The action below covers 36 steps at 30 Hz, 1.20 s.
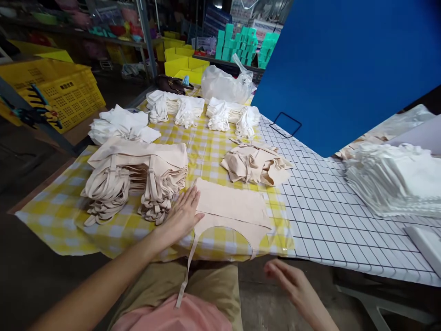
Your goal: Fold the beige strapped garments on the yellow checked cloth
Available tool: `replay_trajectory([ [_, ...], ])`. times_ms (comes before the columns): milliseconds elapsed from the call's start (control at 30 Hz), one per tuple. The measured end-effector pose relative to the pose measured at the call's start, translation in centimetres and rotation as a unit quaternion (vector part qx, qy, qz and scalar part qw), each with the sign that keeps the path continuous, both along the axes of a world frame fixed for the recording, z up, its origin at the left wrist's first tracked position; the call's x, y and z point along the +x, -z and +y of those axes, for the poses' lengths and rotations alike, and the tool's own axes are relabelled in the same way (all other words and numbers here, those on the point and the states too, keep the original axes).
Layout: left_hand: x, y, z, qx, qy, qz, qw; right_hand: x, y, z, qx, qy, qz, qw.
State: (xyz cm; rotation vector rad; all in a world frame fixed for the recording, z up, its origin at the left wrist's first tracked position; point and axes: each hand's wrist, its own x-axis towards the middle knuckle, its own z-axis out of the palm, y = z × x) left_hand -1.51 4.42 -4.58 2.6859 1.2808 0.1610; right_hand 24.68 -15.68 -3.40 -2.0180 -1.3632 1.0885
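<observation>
A beige strappy camisole top (229, 202) lies flat on the yellow checked cloth at the table's front edge. My left hand (184, 214) rests on its left side with the fingers stretched out. One thin strap (188, 271) hangs over the edge onto my lap. Just off the table edge, to the right of the top, my right hand (289, 280) has its fingers curled together, slightly blurred; what they hold, if anything, is hidden. Left of my left hand stands a neat stack of beige tops (138, 165) with bundled straps. A crumpled beige pile (257, 163) lies beyond the flat top.
Folded white tops in stacks (177, 103) and a plastic bag (225, 85) stand at the back. A loose white pile (120, 124) is at left. A large blue board (344, 69) leans over the right side, near a white garment stack (396, 177). Yellow crates (76, 92) stand left.
</observation>
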Motion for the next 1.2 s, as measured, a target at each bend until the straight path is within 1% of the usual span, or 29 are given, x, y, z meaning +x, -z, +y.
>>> replay_trajectory([
  [33,0.5,-0.3,0.0,-0.005,0.006,0.0,1.0,-0.3,0.8,-0.7,-0.035,-0.007,0.025,0.999],
  [67,1.1,-0.5,0.2,-0.01,0.009,-0.001,1.0,-0.6,1.8,-1.2,-0.056,0.004,0.041,0.998],
  [100,1.7,-0.7,0.5,-0.013,0.006,-0.003,1.0,-1.0,2.9,-1.4,-0.06,0.032,0.052,0.996],
  [167,2.8,-0.8,1.3,-0.021,-0.015,-0.002,1.0,-2.0,5.0,-1.1,-0.039,0.097,0.077,0.992],
  [200,3.2,-0.7,1.8,-0.026,-0.026,-0.001,0.999,-2.6,5.7,-0.7,-0.021,0.117,0.097,0.988],
  [233,3.4,-0.6,2.2,-0.031,-0.032,0.001,0.999,-3.1,6.1,-0.3,-0.003,0.119,0.124,0.985],
  [267,3.6,-0.4,2.5,-0.035,-0.031,0.002,0.999,-3.7,6.1,0.1,0.013,0.108,0.151,0.983],
  [333,3.6,0.0,2.9,-0.034,-0.011,0.001,0.999,-4.3,5.3,0.5,0.029,0.057,0.19,0.98],
  [400,3.3,0.3,3.0,-0.023,0.009,-0.006,1.0,-4.2,3.6,0.4,0.015,0.001,0.203,0.979],
  [500,2.8,0.8,2.7,0.009,0.013,-0.028,0.999,-2.5,0.6,-0.1,-0.025,-0.045,0.159,0.986],
  [533,2.7,0.9,2.6,0.024,0.005,-0.037,0.999,-1.7,-0.3,0.0,-0.029,-0.047,0.128,0.99],
  [600,2.8,1.2,2.5,0.047,-0.019,-0.049,0.998,-0.3,-1.7,1.0,-0.011,-0.026,0.047,0.999],
  [667,3.1,1.6,2.4,0.055,-0.034,-0.048,0.997,0.7,-2.3,3.3,0.049,0.035,-0.055,0.997],
  [700,3.2,1.7,2.4,0.055,-0.035,-0.045,0.997,0.9,-2.3,4.8,0.094,0.067,-0.114,0.987],
  [733,3.3,1.9,2.3,0.056,-0.032,-0.04,0.997,0.9,-2.1,6.4,0.142,0.086,-0.172,0.971],
  [767,3.4,2.0,2.3,0.056,-0.028,-0.034,0.997,0.9,-1.7,7.9,0.178,0.091,-0.232,0.952],
  [800,3.5,2.1,2.2,0.058,-0.023,-0.029,0.998,0.8,-1.1,9.4,0.195,0.068,-0.277,0.938],
  [867,3.5,2.3,2.2,0.062,-0.017,-0.022,0.998,0.6,0.2,11.7,0.183,0.012,-0.331,0.926],
  [900,3.4,2.3,2.2,0.064,-0.014,-0.02,0.998,0.6,0.9,12.5,0.163,-0.006,-0.344,0.925],
  [933,3.4,2.3,2.2,0.064,-0.013,-0.018,0.998,0.6,1.6,13.1,0.14,-0.01,-0.354,0.925],
  [1000,3.4,2.2,2.2,0.06,-0.014,-0.014,0.998,0.9,2.7,13.7,0.106,0.009,-0.373,0.922],
  [1067,3.3,1.9,2.3,0.05,-0.014,-0.009,0.999,1.3,3.1,13.7,0.094,0.021,-0.382,0.919],
  [1133,3.2,1.6,2.3,0.035,-0.018,-0.004,0.999,1.6,2.7,12.8,0.101,0.033,-0.376,0.921],
  [1200,3.1,1.2,2.0,0.021,-0.031,-0.002,0.999,1.8,1.8,10.9,0.129,0.06,-0.33,0.933],
])
